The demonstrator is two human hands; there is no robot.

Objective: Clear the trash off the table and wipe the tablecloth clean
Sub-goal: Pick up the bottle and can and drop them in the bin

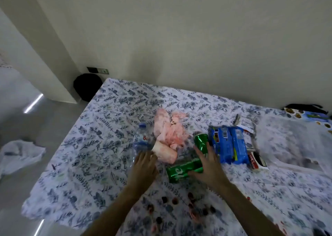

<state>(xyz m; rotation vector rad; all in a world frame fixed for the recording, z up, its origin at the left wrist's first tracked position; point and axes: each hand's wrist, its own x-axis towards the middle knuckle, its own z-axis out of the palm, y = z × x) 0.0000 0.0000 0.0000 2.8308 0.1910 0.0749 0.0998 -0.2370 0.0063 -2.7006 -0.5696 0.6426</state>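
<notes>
Green metal shines under your right hand (pixel 209 162): it lies flat and spread over a green can (pixel 183 170) that is tipped on its side, touching it but not yet wrapped around it. A second green can (pixel 201 142) lies just past your fingers, a bit dented. Your left hand (pixel 144 165) reaches to the edge of the pink plastic bag (pixel 168 133), which is thin and all crumpled up. I cannot tell if those fingers have pinched the bag yet.

You look to be at the first part of the job, picking up the trash. None of it looks cleared off yet. Wiping comes later.

Left of the bag lies a clear water bottle (pixel 141 142), soft and squashed. To the right sits a shiny blue snack pack (pixel 228 144), flat and crinkly, with small wrappers (pixel 255 161) just beside it. All of it rests on the flowery tablecloth (pixel 89 155), which is soft cloth. Near you, dark red spots (pixel 172 202) mark the cloth, and they will likely need the wipe.

Next, I think you should curl your right fingers around the near can and lift. Cans roll, so hold it snug. The bag is floppy, so grab a good bunch.
</notes>
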